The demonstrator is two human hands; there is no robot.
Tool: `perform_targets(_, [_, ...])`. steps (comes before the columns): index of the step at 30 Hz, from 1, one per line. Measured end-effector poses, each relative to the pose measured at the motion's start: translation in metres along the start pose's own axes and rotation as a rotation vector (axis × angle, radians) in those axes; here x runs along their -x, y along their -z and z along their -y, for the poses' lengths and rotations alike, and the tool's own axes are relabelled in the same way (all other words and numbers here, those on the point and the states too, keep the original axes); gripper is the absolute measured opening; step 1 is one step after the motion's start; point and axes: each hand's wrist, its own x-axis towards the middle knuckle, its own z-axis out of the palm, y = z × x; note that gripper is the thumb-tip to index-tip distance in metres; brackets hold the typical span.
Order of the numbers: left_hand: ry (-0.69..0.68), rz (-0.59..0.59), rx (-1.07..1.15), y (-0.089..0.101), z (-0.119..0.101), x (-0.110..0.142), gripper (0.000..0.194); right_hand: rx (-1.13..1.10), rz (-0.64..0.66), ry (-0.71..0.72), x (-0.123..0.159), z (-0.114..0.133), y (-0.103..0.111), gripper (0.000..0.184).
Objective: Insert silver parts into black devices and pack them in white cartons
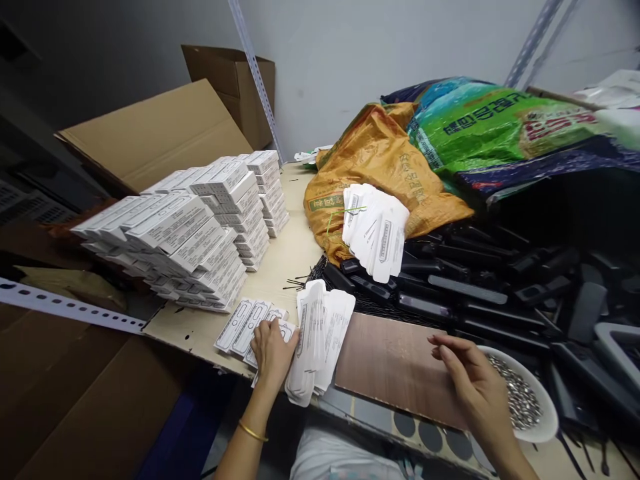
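Observation:
My left hand [273, 347], with a yellow bangle at the wrist, grips a white printed box [286, 329] at the right end of a short row of similar flat boxes [243, 325]. Right beside it lies a fanned pile of white printed cards [320, 333]. Over the right part of a brown wood-grain board [390, 363] hovers my right hand [470, 377], fingers loosely bent and apart, with nothing visible in them. Partly behind that hand is a white bowl [545, 427] of small shiny metal pieces [520, 393].
Stacked white boxes [200, 233] fill the table's left side, before an open carton [160, 133]. Black plastic parts [480, 280] are heaped at the right. More white cards [377, 230] rest against an orange sack [370, 153]; a green sack [490, 127] lies behind.

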Motion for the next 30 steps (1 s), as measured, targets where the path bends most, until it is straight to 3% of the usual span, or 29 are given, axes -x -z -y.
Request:
perform_targets(5, [-0.032, -0.037, -0.037, -0.009, 0.010, -0.002, 0.054, 0.017, 0.123, -0.017, 0.008, -0.009, -0.009, 0.030])
perform_targets(10, [-0.033, -0.118, 0.202, -0.019, 0.018, -0.020, 0.049, 0.052, 0.195, -0.002, 0.008, -0.006, -0.014, 0.028])
perform_targets(14, [-0.166, -0.003, 0.359, -0.021, 0.004, -0.029, 0.049, 0.036, 0.274, -0.082, 0.008, 0.000, -0.035, 0.034])
perform_targets(18, [-0.271, 0.158, 0.499, -0.019, -0.016, -0.033, 0.055, -0.010, 0.525, -0.156, 0.017, 0.012, -0.094, 0.046])
perform_targets(22, [-0.295, 0.266, 0.604, -0.015, -0.021, -0.038, 0.050, 0.033, 0.538, -0.063, 0.027, 0.024, -0.140, 0.071])
perform_targets(26, [-0.179, 0.247, 0.578, -0.013, -0.020, -0.041, 0.072, 0.071, 0.484, -0.117, 0.029, 0.024, -0.146, 0.078])
perform_targets(30, [-0.175, 0.358, 0.484, -0.011, -0.031, -0.037, 0.090, 0.016, 0.523, -0.148, 0.034, 0.022, -0.155, 0.080])
